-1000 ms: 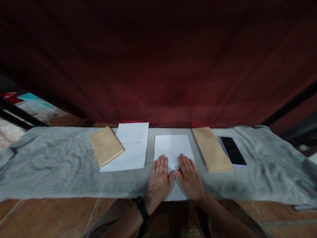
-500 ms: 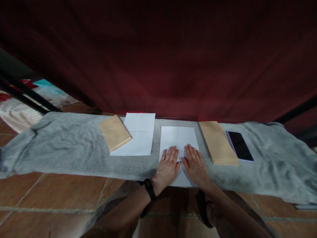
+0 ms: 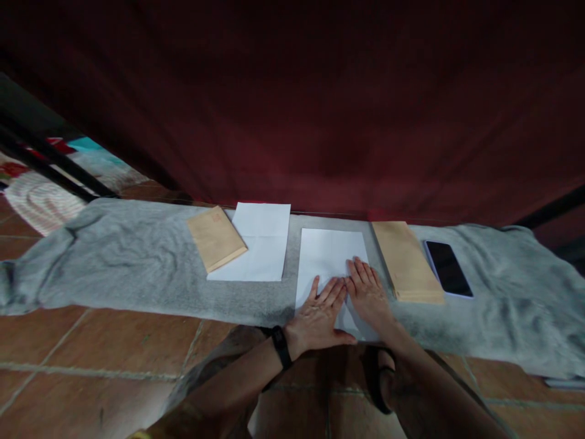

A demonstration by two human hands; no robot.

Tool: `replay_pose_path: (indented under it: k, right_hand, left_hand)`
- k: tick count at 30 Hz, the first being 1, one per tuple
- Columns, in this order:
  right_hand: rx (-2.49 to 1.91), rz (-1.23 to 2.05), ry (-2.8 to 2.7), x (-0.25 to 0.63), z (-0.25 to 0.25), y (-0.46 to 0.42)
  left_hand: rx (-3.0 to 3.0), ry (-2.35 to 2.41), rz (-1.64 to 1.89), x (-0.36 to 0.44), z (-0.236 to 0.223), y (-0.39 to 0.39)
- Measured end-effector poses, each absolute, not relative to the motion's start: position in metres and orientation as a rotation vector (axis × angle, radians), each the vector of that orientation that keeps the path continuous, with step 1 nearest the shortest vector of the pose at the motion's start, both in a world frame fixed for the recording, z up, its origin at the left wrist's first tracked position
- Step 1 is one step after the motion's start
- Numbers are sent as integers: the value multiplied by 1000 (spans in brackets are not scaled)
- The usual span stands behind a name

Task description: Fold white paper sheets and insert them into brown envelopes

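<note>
A white sheet of paper [image 3: 326, 247] lies on the grey cloth in front of me. My left hand [image 3: 317, 316] rests flat on its lower part, fingers spread and pointing up to the right, thumb stretched along the near edge. Close beside it, my right hand [image 3: 367, 292] lies palm down on the sheet's right side with its fingers extended. The fingertips of the left hand come up against the right hand. Both palms cover part of the paper, and neither hand grips anything.
To the left, a small stack of brown envelopes [image 3: 214, 238] overlaps more white paper [image 3: 265, 253] with a crease across it. On the right are a taller stack of brown envelopes [image 3: 406, 262] and a phone [image 3: 448, 268]. Grey cloth [image 3: 150, 262] covers the bench; a dark red curtain [image 3: 320, 122] hangs behind.
My left hand has turned and slid right, its fingers now angled toward the right hand. My right hand has shifted slightly up and right on the paper.
</note>
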State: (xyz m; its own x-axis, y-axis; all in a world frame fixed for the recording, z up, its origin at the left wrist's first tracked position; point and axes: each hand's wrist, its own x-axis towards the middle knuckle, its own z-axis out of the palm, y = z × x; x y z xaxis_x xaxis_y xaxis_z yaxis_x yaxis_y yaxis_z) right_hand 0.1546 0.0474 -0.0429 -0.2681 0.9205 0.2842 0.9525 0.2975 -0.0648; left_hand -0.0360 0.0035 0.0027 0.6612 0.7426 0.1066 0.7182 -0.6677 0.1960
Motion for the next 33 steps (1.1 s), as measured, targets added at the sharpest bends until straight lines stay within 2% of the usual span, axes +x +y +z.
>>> replay_pose_path:
  k: [11, 26, 33]
  right_hand:
    - [-1668, -146, -2317, 165, -45, 52]
    - [-1642, 87, -2092, 162, -32, 69]
    - [-1523, 235, -2077, 142, -31, 54]
  left_hand:
    - [2782, 1082, 226, -35, 7, 4]
    - [2725, 1052, 278, -35, 15, 22]
    - [2721, 1075, 273, -37, 2, 17]
